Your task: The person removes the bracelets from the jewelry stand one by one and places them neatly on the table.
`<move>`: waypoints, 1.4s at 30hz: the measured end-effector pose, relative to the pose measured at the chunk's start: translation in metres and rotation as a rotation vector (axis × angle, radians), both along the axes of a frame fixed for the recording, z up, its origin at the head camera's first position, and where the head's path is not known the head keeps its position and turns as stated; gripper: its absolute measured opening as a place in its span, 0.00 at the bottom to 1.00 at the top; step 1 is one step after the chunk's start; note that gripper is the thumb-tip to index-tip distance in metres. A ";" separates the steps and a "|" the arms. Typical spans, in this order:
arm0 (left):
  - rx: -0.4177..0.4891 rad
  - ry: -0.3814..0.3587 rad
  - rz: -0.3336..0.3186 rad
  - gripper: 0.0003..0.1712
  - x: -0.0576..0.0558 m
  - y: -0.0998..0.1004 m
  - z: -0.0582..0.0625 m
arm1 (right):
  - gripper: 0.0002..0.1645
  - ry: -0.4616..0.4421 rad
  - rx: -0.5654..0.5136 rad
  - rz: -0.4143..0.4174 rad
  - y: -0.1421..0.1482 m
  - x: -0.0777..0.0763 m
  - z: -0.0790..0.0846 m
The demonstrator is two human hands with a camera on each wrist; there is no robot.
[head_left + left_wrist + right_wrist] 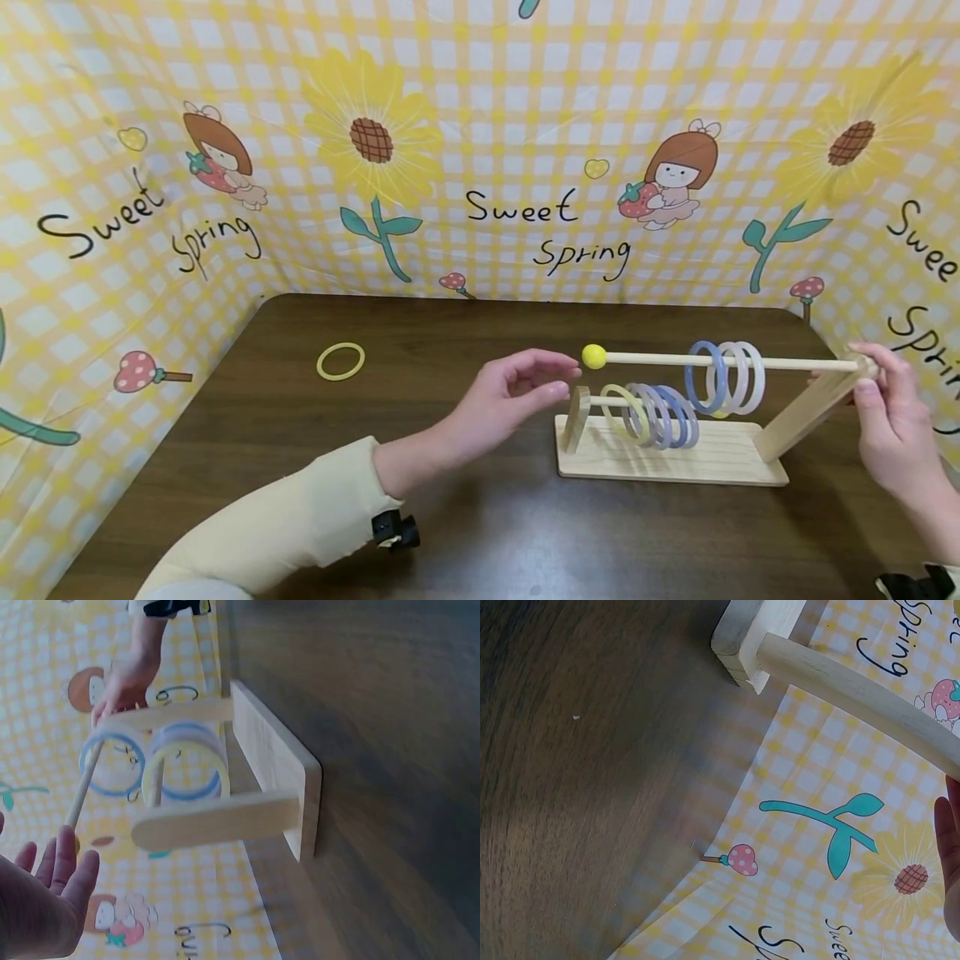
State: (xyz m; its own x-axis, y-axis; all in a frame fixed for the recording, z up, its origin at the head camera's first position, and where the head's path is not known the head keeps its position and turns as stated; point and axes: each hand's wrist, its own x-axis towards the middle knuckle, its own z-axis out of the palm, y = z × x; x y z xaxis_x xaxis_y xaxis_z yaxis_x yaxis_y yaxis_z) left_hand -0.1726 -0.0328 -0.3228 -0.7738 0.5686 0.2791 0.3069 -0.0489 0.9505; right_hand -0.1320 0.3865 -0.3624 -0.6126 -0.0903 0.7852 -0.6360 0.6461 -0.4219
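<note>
Left grip (498,398): spread, just beside the yellow knob (594,357)
Right grip (896,421): pinching the post's (814,416) top
Upper rod (648,360): best held level, lest rings (723,379) slide

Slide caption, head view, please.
Left hand by the yellow ball, right hand gripping the post, one yellow ring loose on the table.

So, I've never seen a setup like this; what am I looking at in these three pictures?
There's no machine working here, just a person's bare left hand and right hand. The wide picture comes from a head-worn camera; the other two come from wrist cameras. On the brown table sits a wooden stand with rings on two rods; a yellow ring lies apart. The right hand grips the taller post's top, while the left is near the yellow ball, apparently holding nothing.
</note>
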 end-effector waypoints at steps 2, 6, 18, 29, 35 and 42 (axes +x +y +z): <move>0.000 -0.005 -0.016 0.16 0.002 0.005 -0.001 | 0.20 0.006 -0.004 0.012 0.000 -0.001 0.000; 0.004 -0.013 -0.051 0.17 0.008 0.018 -0.007 | 0.20 0.013 -0.015 0.033 0.000 -0.002 -0.001; 0.071 -0.101 -0.149 0.24 0.019 0.066 -0.022 | 0.20 0.002 0.001 0.002 0.001 0.000 -0.002; 0.019 -0.067 -0.137 0.26 0.021 0.103 -0.030 | 0.20 0.002 0.003 -0.011 0.000 0.001 0.000; 0.030 -0.079 -0.156 0.26 0.015 0.119 -0.035 | 0.20 -0.007 0.002 -0.014 0.000 0.002 -0.001; 0.037 -0.080 -0.154 0.22 0.013 0.133 -0.038 | 0.20 -0.010 -0.006 -0.004 0.000 0.000 -0.001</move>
State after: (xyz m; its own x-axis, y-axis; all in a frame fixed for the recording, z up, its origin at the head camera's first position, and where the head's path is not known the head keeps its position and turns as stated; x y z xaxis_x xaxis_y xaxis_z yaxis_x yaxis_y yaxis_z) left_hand -0.1594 0.1002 -0.3606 -0.6992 0.6723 0.2430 0.2165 -0.1248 0.9683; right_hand -0.1317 0.3865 -0.3632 -0.6204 -0.0830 0.7798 -0.6292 0.6462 -0.4318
